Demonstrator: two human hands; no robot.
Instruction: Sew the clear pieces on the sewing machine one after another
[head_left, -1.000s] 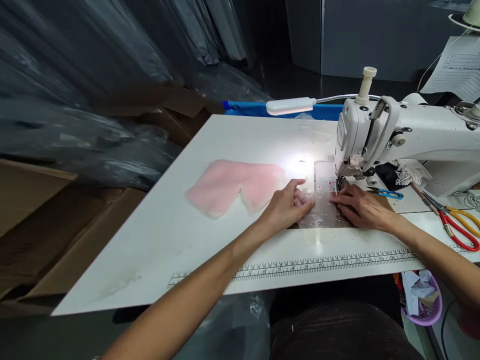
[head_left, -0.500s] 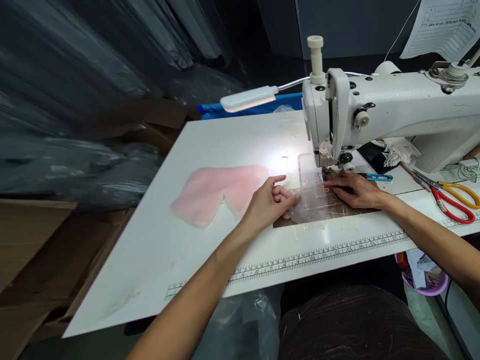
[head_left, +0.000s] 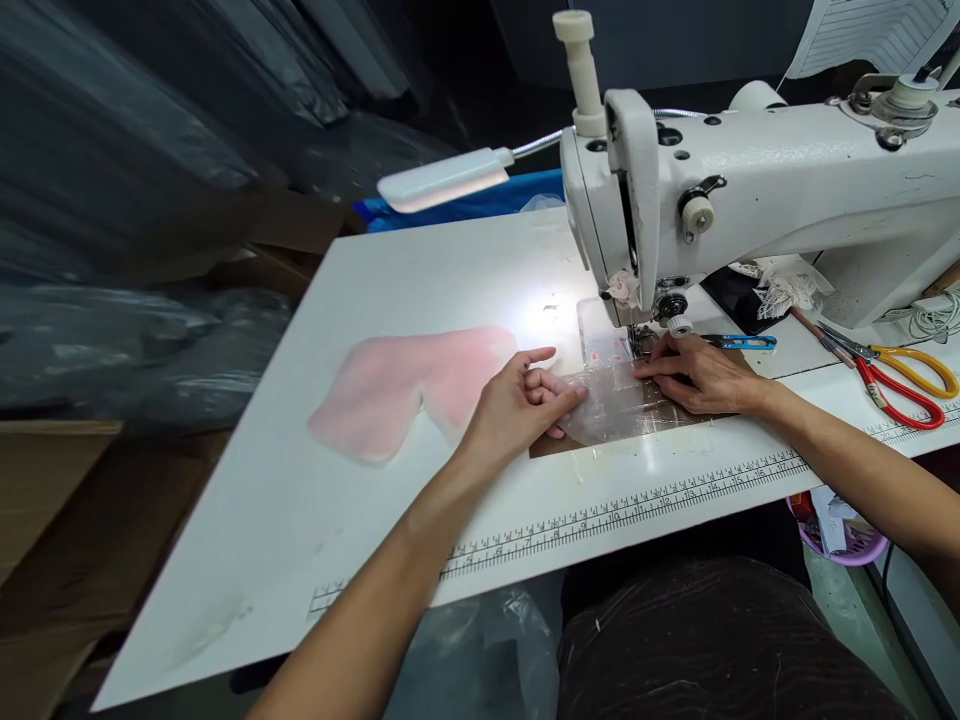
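A white sewing machine [head_left: 750,190] stands at the back right of a white table [head_left: 390,520]. A thin translucent piece [head_left: 611,405] lies on the bed in front of the needle. My left hand [head_left: 521,405] rests at its left edge, fingers curled and pinching the piece. My right hand [head_left: 694,375] lies flat on the piece just right of the presser foot, fingers stretched toward the needle. A pink fabric piece [head_left: 405,385] lies on the table left of my left hand.
Red and yellow scissors [head_left: 900,385] and blue thread snips [head_left: 739,342] lie right of the needle. A white lamp [head_left: 442,180] lights the bed. A ruler strip [head_left: 622,515] runs along the front edge. Cardboard boxes [head_left: 52,500] and dark plastic stand left; a purple basket [head_left: 844,540] sits below right.
The view has moved closer to the machine and shifted left. My left hand's fingers have curled in on the translucent piece; my right hand stays by the presser foot.
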